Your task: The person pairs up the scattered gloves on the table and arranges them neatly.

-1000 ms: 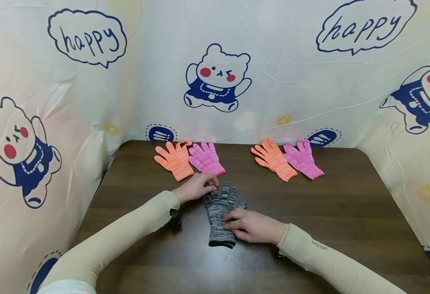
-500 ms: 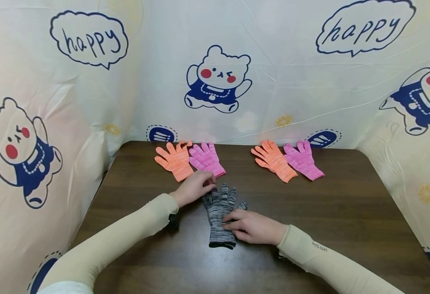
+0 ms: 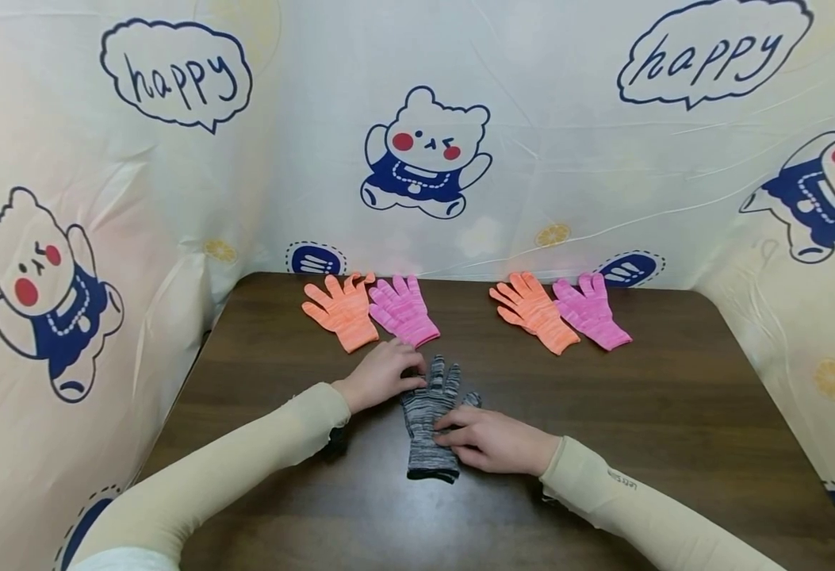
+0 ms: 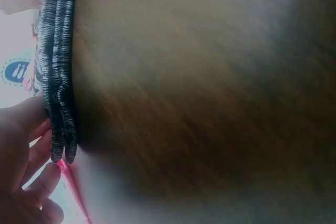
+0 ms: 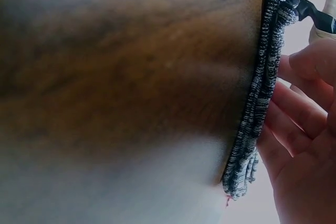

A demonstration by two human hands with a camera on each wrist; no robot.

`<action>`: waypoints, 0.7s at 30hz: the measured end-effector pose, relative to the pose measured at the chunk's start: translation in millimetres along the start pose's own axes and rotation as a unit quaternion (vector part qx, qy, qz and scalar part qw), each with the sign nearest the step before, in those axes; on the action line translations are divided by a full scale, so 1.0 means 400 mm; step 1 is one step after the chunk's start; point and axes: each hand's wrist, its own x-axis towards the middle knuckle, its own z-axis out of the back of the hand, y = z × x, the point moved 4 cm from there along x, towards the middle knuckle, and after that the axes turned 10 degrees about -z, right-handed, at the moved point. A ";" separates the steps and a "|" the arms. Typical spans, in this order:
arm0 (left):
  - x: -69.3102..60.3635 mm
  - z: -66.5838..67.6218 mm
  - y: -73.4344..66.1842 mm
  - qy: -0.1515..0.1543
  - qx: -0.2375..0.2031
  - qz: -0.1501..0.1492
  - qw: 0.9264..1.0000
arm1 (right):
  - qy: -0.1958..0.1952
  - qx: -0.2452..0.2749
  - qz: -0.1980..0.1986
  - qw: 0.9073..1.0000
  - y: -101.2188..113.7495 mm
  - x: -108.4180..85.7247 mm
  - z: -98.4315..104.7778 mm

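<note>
**Two hands, one grey glove**

A person's hands meet on a grey glove [image 3: 431,456] lying flat mid-table, its cuff near and its fingers pointing to the far side. The right hand [image 3: 496,440], its fingers extended, presses on the palm; the left hand [image 3: 381,374] bends loosely over the glove's left fingers and touches them, though whether it pinches the knit cannot be told. The ribbed fabric is streaked black and grey, its cuff edged in black, its layered side showing from the right wrist.

Along the far edge of the dark, wood-grained table [image 3: 303,507] lie four speckled knit gloves, fingers spread: an orange glove [image 3: 349,317] beside a pink glove [image 3: 406,311] at left, the same two colors at right.

Behind, a creased, pale backdrop [image 3: 317,174] carries cartoon bears and two bubbles reading "happy." Small lettering on the cream right sleeve [image 3: 624,484] begins "Lets"; the rest is illegible.

Compared with half a second earlier, the left hand has moved slightly nearer and rightward, covering more of the glove's fingers; the right hand is unmoved.
</note>
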 end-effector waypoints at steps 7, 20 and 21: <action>-0.001 -0.005 0.008 0.001 -0.002 0.005 1.000 | -0.002 -0.001 0.000 1.000 0.003 -0.001 0.003; -0.037 0.041 0.040 0.003 -0.064 0.083 0.994 | -0.003 0.003 0.000 1.000 -0.001 -0.001 0.000; -0.040 0.040 0.043 0.010 -0.063 0.085 0.994 | -0.003 0.003 -0.002 1.000 -0.001 -0.001 0.000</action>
